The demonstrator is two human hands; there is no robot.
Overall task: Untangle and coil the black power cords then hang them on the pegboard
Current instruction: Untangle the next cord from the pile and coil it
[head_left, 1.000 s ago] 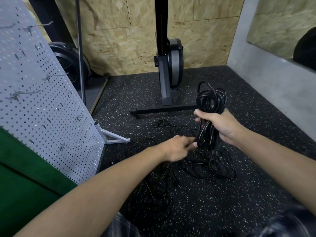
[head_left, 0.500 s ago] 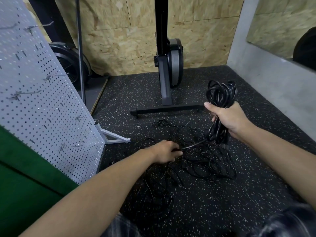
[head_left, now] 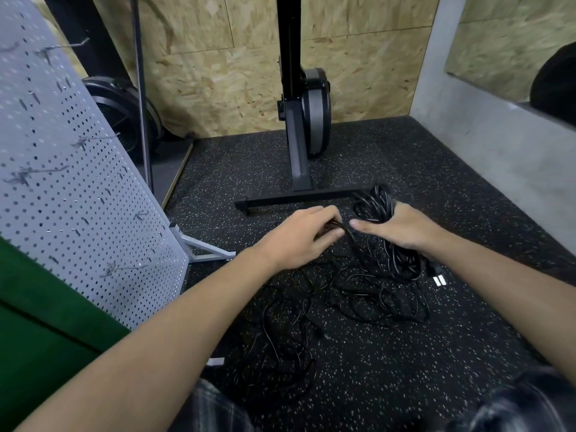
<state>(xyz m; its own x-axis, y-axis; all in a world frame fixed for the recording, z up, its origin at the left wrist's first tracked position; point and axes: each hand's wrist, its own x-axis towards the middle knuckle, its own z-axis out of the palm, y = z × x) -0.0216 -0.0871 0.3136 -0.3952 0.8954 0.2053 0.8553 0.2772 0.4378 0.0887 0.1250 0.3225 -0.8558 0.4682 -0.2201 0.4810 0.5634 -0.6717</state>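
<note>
I get a fairly dim, even picture, lit softly from above; shadows are faint. The black cords (head_left: 402, 263) almost melt into the dark floor (head_left: 436, 353), showing only thin glints. The wide lens bends the pegboard (head_left: 78, 188) at left, and my corners look soft.

Floor (head_left: 405, 353): black rubber flecked with white, reaching both walls.
Back wall (head_left: 218, 88): chipboard sheets along the floor's far edge.
Machine (head_left: 288, 57): black upright post, grey flywheel (head_left: 316, 110) just beside it, on a flat crossbar foot (head_left: 299, 198) near the far edge.
Right wall (head_left: 467, 145): grey concrete along the floor's right edge.
Far left corner: round black fan housing (head_left: 118, 113) behind a thin pole (head_left: 141, 104).
Near left: green panel (head_left: 37, 322).
</note>
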